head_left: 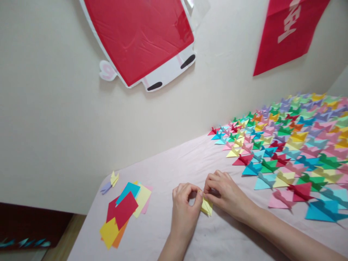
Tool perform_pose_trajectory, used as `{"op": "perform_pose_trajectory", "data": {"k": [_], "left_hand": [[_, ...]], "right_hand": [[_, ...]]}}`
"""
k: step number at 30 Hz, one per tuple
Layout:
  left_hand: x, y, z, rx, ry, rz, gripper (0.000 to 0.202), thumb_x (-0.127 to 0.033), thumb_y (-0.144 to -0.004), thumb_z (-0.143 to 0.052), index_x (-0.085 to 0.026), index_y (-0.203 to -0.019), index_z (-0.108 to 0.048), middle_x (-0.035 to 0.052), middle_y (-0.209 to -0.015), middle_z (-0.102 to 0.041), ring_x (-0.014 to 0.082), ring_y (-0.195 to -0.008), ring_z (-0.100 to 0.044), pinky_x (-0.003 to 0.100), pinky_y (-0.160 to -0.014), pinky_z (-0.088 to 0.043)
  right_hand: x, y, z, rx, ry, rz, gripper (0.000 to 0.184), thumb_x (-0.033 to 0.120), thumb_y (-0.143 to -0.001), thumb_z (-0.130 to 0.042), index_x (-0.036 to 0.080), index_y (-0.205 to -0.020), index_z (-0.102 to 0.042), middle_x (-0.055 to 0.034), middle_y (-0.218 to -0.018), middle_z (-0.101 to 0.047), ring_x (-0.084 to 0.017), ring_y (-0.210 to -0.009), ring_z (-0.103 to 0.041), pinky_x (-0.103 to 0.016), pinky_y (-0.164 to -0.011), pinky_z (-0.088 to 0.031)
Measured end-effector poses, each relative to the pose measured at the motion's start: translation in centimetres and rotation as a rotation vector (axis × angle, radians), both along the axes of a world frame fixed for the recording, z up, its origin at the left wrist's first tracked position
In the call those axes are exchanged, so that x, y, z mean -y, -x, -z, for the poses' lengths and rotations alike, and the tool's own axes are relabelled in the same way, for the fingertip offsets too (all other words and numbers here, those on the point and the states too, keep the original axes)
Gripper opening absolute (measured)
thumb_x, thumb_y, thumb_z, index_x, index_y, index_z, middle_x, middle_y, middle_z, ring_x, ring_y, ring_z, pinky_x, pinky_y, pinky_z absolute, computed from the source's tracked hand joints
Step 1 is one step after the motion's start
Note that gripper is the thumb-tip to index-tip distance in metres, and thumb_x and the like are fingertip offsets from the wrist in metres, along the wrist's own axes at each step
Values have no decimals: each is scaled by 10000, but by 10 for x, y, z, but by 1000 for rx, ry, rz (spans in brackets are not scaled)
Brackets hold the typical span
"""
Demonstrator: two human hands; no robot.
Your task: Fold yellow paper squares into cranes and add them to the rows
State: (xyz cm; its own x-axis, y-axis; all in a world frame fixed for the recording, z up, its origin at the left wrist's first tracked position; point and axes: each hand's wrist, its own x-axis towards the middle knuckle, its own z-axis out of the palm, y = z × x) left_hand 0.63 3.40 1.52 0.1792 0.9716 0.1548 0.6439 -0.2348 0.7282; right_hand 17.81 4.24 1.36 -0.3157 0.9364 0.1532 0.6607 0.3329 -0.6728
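Observation:
A small piece of folded yellow paper (207,207) is held between my two hands, low over the pale cloth. My left hand (185,198) pinches its upper left edge between thumb and forefinger. On the other side, my right hand (221,188) has thumb and fingertips closed at its upper right edge. Creases run down the paper to a pointed lower end. Its top is partly hidden by my fingers.
Loose coloured paper squares (127,208) lie overlapped on the left. Behind them sit small yellow (114,178) and purple (106,187) folded pieces. Rows of colourful paper cranes (282,159) cover the right side. The cloth-covered surface (163,166) meets a wall with red decorations (141,36).

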Motion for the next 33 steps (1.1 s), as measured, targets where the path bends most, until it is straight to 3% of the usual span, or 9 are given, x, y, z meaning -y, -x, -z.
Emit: {"op": "perform_pose_trajectory", "data": {"k": [10,15,18,20,22,25,33], "left_hand": [[0,3,-2,-3,4,26,233,-277,-977,-479,-227,-800,-622,0,-809,-639,203,-837,-556,357,-820,-404],[22,6,-7,-155,-337,59,264,-137,-988,-371,-226,-999,-619,54,-1015,-645,209,-966,-569,373,-855,-415],[42,6,5,-370,-516,110,334,-94,-937,-430,-242,-1164,-627,69,-1130,-655,244,-1070,-559,431,-934,-397],[53,4,17,-522,-536,81,285,-217,-904,-575,-236,-1182,-637,76,-1194,-656,283,-1082,-553,460,-925,-402],[58,2,28,-607,-526,53,367,-347,-852,-676,-223,-1196,-640,84,-1234,-651,306,-1083,-548,481,-922,-412],[60,-2,35,-640,-517,32,453,-417,-815,-717,-220,-1215,-639,86,-1271,-638,311,-1090,-541,488,-924,-425],[61,-5,39,-671,-507,50,394,-345,-837,-686,-191,-1199,-664,86,-1215,-664,309,-1077,-548,487,-914,-420]], "right_hand": [[-1,-1,-3,28,28,-35,122,101,-803,-624,212,-753,-636,-18,-851,-667,-218,-899,-543,-364,-801,-363],[0,2,-4,32,15,-2,117,127,-832,-632,204,-745,-637,-26,-841,-670,-220,-889,-554,-368,-794,-369],[0,3,-5,35,18,-12,120,156,-857,-641,199,-745,-637,-30,-849,-674,-222,-893,-555,-372,-799,-375],[0,3,-5,46,16,-10,123,158,-853,-650,197,-738,-634,-32,-848,-673,-224,-890,-551,-374,-798,-374],[0,3,-5,58,15,-8,124,151,-845,-651,198,-733,-630,-33,-842,-670,-224,-884,-545,-378,-797,-372],[0,4,-5,66,19,-24,132,171,-863,-631,200,-734,-626,-37,-845,-666,-221,-878,-534,-383,-795,-369],[-3,4,-1,116,-19,-62,301,218,-990,-441,193,-757,-630,-63,-874,-662,-214,-845,-524,-402,-786,-351]]}}
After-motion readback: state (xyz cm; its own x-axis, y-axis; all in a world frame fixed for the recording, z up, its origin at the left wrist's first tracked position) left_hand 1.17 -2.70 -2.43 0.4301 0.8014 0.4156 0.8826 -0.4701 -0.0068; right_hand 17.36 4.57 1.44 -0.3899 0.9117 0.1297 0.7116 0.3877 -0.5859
